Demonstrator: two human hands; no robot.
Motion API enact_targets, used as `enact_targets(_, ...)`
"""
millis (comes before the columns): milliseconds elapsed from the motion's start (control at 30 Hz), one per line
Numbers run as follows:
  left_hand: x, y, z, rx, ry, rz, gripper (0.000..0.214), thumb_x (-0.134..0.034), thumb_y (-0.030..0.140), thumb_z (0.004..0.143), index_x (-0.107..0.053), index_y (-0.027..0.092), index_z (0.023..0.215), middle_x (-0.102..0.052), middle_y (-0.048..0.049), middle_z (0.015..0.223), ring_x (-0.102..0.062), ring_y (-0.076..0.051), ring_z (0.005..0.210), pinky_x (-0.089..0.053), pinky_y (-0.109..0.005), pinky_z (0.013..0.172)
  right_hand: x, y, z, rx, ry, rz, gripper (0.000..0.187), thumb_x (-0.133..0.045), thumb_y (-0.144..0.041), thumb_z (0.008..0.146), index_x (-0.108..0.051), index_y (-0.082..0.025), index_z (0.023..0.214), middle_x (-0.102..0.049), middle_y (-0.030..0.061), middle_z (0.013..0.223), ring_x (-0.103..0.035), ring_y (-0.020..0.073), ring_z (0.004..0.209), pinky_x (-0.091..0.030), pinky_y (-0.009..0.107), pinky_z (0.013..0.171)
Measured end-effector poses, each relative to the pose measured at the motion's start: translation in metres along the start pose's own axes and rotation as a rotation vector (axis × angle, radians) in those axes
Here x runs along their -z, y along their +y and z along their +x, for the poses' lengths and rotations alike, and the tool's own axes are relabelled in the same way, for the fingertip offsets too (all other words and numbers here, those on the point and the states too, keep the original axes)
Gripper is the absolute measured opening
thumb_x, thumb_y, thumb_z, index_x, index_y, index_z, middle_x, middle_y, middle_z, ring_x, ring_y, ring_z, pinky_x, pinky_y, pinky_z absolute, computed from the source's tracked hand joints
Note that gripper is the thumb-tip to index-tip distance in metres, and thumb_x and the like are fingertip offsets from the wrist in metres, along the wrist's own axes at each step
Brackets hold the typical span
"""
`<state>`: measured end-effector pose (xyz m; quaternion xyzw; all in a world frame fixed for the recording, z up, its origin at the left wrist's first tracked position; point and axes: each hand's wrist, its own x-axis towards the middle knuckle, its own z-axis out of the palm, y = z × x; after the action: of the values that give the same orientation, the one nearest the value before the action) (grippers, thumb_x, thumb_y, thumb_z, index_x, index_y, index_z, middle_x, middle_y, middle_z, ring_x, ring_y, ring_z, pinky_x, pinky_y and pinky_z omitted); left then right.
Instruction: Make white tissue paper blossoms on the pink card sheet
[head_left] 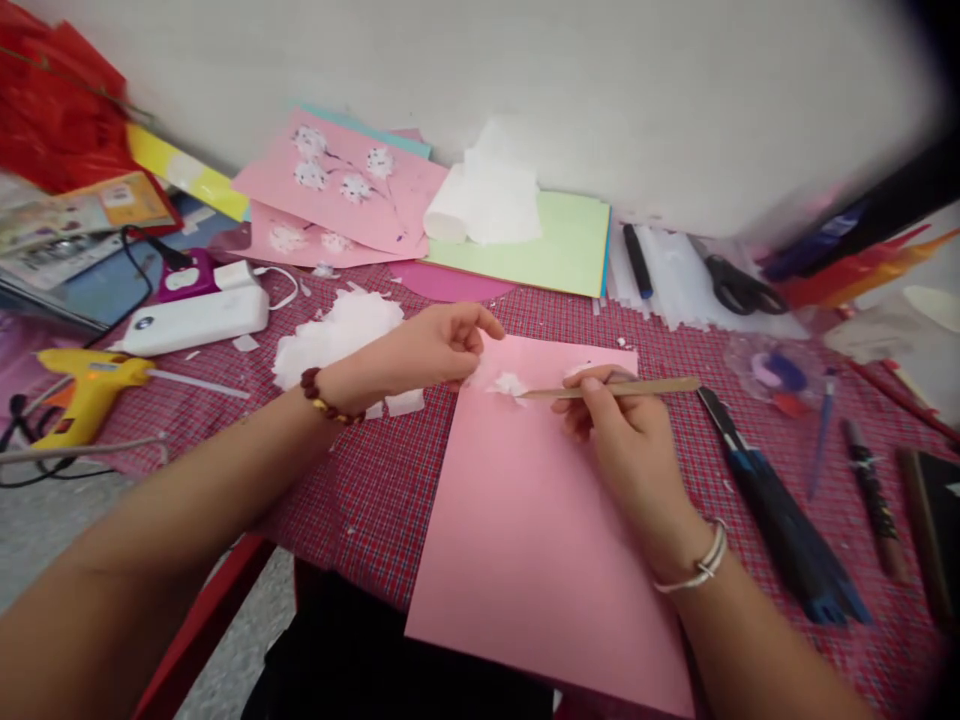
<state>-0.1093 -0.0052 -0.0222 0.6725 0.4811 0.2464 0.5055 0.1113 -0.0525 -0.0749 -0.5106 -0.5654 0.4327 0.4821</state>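
A pink sheet of paper (525, 540) lies in front of me and reaches past the table's near edge. Near its top is a small white tuft of tissue (508, 384). My right hand (622, 425) grips a thin flat wooden stick (660, 387), its narrow tip touching or just beside the tuft. Another whitish patch is partly hidden behind the right fingers. Over the sheet's upper left corner hovers my left hand (454, 345), index finger stretched out and the others loosely curled, with nothing visible in it. Torn white tissue pieces (337, 335) are piled beyond the left wrist.
At the left sit a yellow glue gun (94, 390) and a white power bank (196, 320). Pink sheets with white flowers (352, 180) and a tissue roll (487, 195) stand behind. A utility knife (780, 510), scissors (739, 285) and a paintbrush (823, 430) lie right.
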Motion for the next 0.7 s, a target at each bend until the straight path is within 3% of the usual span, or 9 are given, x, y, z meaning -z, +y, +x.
enact_targets(133,-0.006,-0.002,0.014,-0.066,-0.062,0.002,0.033,-0.055,0.008,0.068,-0.059,0.014,0.100,-0.048,0.0042,0.065,-0.040,-0.006,0.053,-0.030,-0.019,0.050,-0.003,-0.002,-0.004,0.114,-0.047,-0.159,0.022,-0.048,-0.029,0.093,-0.060,-0.021,0.077,-0.061,0.0008,0.073,-0.055,0.0107,0.057,-0.043,0.025,0.050)
enact_targets(333,-0.004,-0.011,0.010,-0.072,-0.140,0.014,0.034,-0.056,0.011,0.070,-0.060,0.014,0.104,-0.053,0.0024,0.069,-0.043,-0.007,0.056,-0.032,-0.020,0.052,-0.002,-0.003,-0.002,0.154,0.000,-0.280,0.018,-0.046,-0.029,0.093,-0.059,-0.022,0.083,-0.061,0.0009,0.072,-0.057,0.0135,0.060,-0.046,0.028,0.054)
enact_targets(500,-0.004,0.000,0.009,-0.127,-0.358,0.086,0.032,-0.057,0.012,0.072,-0.064,0.017,0.103,-0.056,0.0023,0.069,-0.049,-0.008,0.058,-0.036,-0.020,0.055,-0.002,-0.002,0.001,0.158,-0.022,-0.277,0.020,-0.046,-0.027,0.093,-0.060,-0.021,0.080,-0.062,0.0010,0.074,-0.057,0.0122,0.058,-0.044,0.027,0.053)
enact_targets(567,-0.011,0.000,0.013,-0.150,-0.310,0.221,0.032,-0.057,0.010,0.071,-0.065,0.016,0.101,-0.057,0.0023,0.067,-0.049,-0.008,0.057,-0.035,-0.020,0.054,-0.002,-0.002,0.001,0.164,-0.027,-0.279,0.021,-0.046,-0.027,0.093,-0.060,-0.021,0.078,-0.062,0.0011,0.075,-0.057,0.0117,0.058,-0.044,0.026,0.053)
enact_targets(700,-0.029,-0.012,0.022,-0.209,-0.087,0.462,0.037,-0.050,0.004,0.072,-0.065,0.015,0.104,-0.061,0.0014,0.069,-0.052,-0.010,0.060,-0.035,-0.021,0.056,-0.001,-0.005,-0.002,0.152,0.028,-0.257,0.021,-0.046,-0.028,0.093,-0.061,-0.020,0.081,-0.062,0.0010,0.074,-0.056,0.0112,0.056,-0.044,0.026,0.051)
